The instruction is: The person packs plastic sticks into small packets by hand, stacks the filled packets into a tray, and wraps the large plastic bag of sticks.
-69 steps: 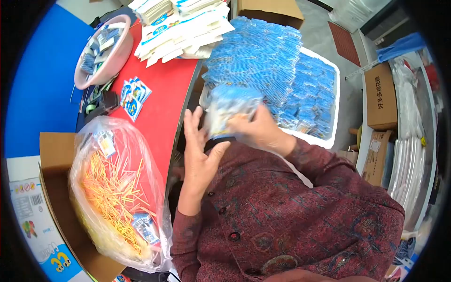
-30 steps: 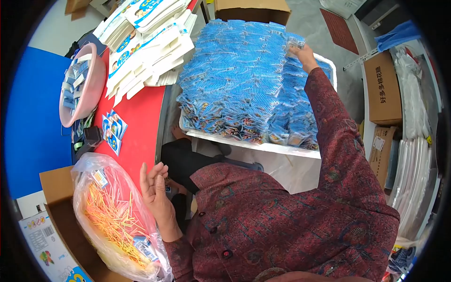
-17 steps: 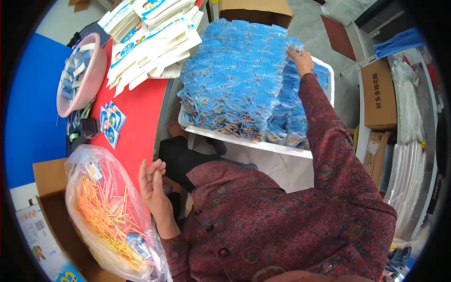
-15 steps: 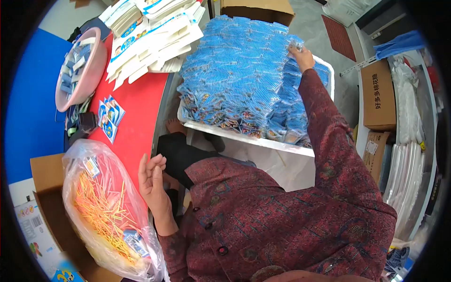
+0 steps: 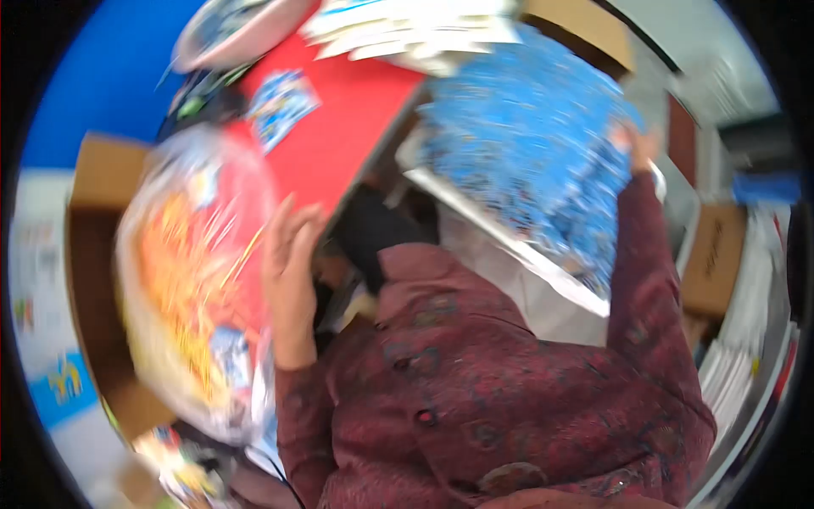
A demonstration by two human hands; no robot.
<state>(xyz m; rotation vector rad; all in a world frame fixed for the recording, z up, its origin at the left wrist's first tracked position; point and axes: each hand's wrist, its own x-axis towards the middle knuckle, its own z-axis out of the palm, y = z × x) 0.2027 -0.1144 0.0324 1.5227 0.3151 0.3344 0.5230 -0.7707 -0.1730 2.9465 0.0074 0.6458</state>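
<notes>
The whole view is smeared by motion. My right hand [image 5: 633,144] reaches to the far right edge of a broad layer of blue packets [image 5: 534,127], which fills a white foam box [image 5: 543,273]. Whether its fingers hold a packet is too blurred to tell. My left hand [image 5: 292,246] is raised with its fingers apart and nothing in them, at the edge of the red table [image 5: 343,127]. Beside it lies a clear plastic bag [image 5: 140,280] with orange and yellow sticks [image 5: 191,288] and a small blue-and-white packet [image 5: 231,356] inside.
Flat white bags [image 5: 415,30] are piled at the table's back. Some small packets [image 5: 281,106] lie on the table near a pink basin [image 5: 246,38]. Cardboard boxes stand at the left [image 5: 106,297], at the back [image 5: 585,34] and on the right shelf [image 5: 715,259].
The view has swung left and down, so table, bag and box appear shifted and turned. My right hand remains at the blue packets' far edge. My left hand stays raised and open.
</notes>
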